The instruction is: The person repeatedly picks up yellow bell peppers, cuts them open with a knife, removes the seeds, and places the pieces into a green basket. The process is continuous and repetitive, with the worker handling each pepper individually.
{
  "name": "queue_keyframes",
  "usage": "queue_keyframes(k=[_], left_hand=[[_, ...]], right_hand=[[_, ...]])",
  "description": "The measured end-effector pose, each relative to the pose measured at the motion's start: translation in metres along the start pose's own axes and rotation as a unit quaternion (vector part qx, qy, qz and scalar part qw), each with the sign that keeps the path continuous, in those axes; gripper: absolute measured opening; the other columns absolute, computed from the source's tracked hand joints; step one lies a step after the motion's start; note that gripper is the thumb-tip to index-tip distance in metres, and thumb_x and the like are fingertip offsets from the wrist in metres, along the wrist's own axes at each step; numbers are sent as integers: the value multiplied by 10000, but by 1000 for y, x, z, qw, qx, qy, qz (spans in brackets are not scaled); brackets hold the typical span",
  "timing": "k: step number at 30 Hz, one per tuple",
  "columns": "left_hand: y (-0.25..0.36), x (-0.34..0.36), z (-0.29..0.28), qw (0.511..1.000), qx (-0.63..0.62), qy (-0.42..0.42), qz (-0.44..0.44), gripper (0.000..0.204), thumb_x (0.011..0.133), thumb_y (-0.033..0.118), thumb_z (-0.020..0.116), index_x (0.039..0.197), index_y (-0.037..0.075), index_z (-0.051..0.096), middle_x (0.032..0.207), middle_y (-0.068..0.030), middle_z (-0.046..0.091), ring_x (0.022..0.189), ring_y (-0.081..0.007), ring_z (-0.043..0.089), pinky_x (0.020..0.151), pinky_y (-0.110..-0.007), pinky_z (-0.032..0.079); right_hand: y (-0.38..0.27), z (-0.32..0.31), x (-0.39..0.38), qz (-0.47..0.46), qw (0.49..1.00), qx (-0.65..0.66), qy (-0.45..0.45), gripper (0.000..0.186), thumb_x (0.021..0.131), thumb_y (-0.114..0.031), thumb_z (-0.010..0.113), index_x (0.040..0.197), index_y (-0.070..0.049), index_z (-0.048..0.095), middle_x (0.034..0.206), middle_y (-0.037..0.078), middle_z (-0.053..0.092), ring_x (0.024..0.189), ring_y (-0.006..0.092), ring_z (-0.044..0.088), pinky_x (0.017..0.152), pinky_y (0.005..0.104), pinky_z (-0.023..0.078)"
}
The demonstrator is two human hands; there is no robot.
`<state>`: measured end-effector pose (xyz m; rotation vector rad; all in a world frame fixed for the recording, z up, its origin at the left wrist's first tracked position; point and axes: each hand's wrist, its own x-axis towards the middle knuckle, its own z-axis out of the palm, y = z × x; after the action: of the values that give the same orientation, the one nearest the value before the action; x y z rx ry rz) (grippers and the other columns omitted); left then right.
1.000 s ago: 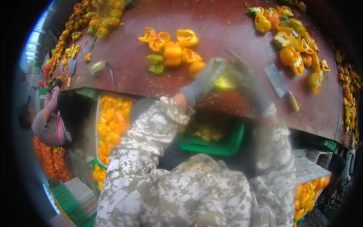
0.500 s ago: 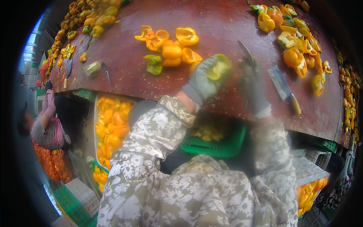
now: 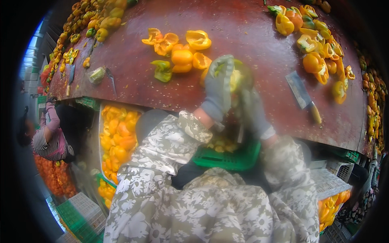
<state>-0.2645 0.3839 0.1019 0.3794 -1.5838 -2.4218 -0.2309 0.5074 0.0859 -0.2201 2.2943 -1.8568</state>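
In front of me, above the table edge, my gloved left hand [image 3: 219, 87] is closed around a green bell pepper [image 3: 238, 77], its pale inside partly showing. My gloved right hand [image 3: 252, 109], smeared by motion, is up against the pepper's right side. The knife that hand held half a second ago cannot be made out; blur and the pepper cover that spot. Just beyond my left hand lie yellow bell pepper halves [image 3: 197, 39], a whole-looking yellow pepper [image 3: 182, 58] and a green pepper piece [image 3: 162, 71].
A cleaver [image 3: 300, 91] lies to the right on the red table [image 3: 133, 73], near a heap of cut peppers [image 3: 316, 60]. Below the edge sits a green crate [image 3: 227, 160] with scraps; left of it, a crate of yellow peppers [image 3: 121, 133]. Another person [image 3: 52, 133] is at far left.
My right hand has swung left and down from beside the pepper, where its blade pointed up, to meet it. My left hand has turned the pepper more upright.
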Motion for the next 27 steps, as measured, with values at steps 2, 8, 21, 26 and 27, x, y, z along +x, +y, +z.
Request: queue_keyframes(k=[2,8,21,26,27], left_hand=[[-10,5,-7,995,55,0,82,308,1034,264,587,1241,36,587,1134,-34,626,1023,-101,590,884,-255,512],[-3,0,10,999,-10,35,-13,301,1019,218,619,1257,41,571,1157,-30,613,1041,-104,592,885,-258,519],[-3,5,-12,964,-203,20,-173,251,1040,321,568,1150,98,602,1028,-13,621,857,-139,633,776,-324,560],[-4,-2,4,988,-104,60,-99,294,1031,355,577,1149,87,601,982,-39,633,876,-156,634,768,-313,552],[-5,-1,-3,991,-77,48,-101,301,1039,368,564,1145,88,599,988,-38,632,889,-160,641,789,-327,562]], right_hand=[[-6,2,1,68,996,47,-30,266,1028,-250,461,1115,-14,548,706,110,607,473,200,554,459,352,479],[23,0,9,-154,948,-276,20,218,947,-130,549,1117,5,527,991,240,608,744,328,627,608,438,538],[10,7,2,-86,979,-168,74,307,972,-179,542,1216,-1,486,813,180,651,697,358,659,680,470,559],[21,10,2,-168,930,-322,60,266,947,-175,546,1140,5,522,1131,302,565,752,409,640,715,499,544],[19,14,-1,-166,935,-310,47,249,944,-173,541,1122,1,530,1189,319,537,759,411,636,711,498,543]])
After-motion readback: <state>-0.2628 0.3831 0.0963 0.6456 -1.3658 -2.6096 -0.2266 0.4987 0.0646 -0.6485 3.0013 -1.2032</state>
